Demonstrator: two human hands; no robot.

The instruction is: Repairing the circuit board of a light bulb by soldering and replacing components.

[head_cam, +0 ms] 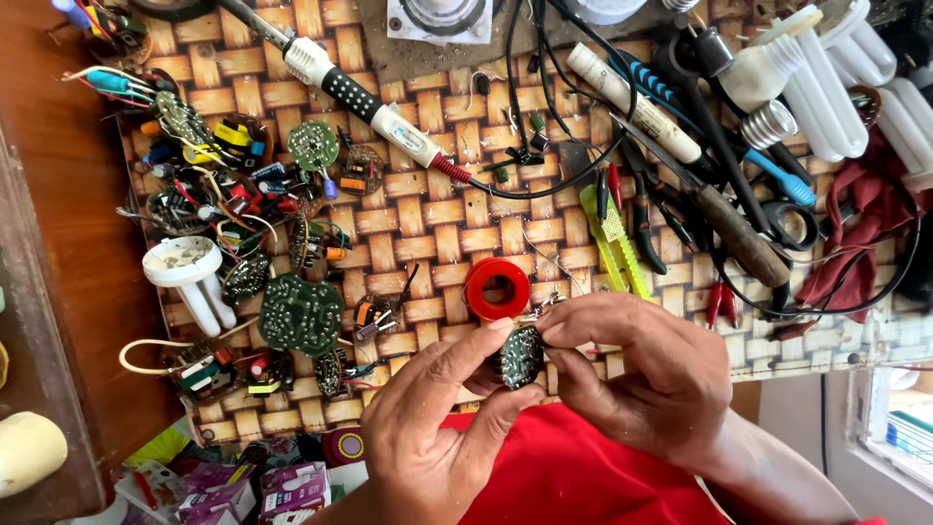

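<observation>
While the bench is buried in parts, one small round circuit board (522, 356) is pinched between both hands just above the near edge of the woven mat (428, 224), over a red cloth (573, 467). It's gripped by the left hand (428, 437) with thumb and fingertips closed on its left rim, and by the right hand (641, 374) closed on its right rim, so the solder side is turned up toward the eyes, probably for a closer look at the joints. A red ring of solder wire (498, 288) is parked just beyond the board, within easy reach, and the soldering iron (374, 107) is laid further back across the mat. Similar boards, like the big green one (301, 314), are heaped off to the left, well apart from the hands.
</observation>
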